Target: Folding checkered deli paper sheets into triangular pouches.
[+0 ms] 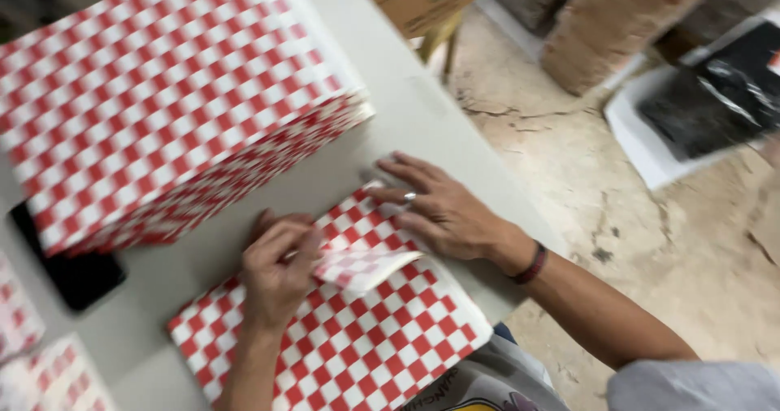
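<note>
Pale grey desk (422,127) carries a tall stack of red-and-white checkered sheets (162,94) at the rear and one checkered sheet (357,338) at the near edge. Left hand (276,273) pinches that sheet's folded-over flap (366,266) between its fingers; right hand (435,208) lies flat on it, fingers spread. One fold is partly formed and not yet creased; the stack is unfolded.

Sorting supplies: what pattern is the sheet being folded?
Red-and-white checkered sheet, clearest in the head view.

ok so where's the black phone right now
In the head view the black phone lies on the table at the left edge, just under the big stack of checkered paper and left of the left hand.
</note>
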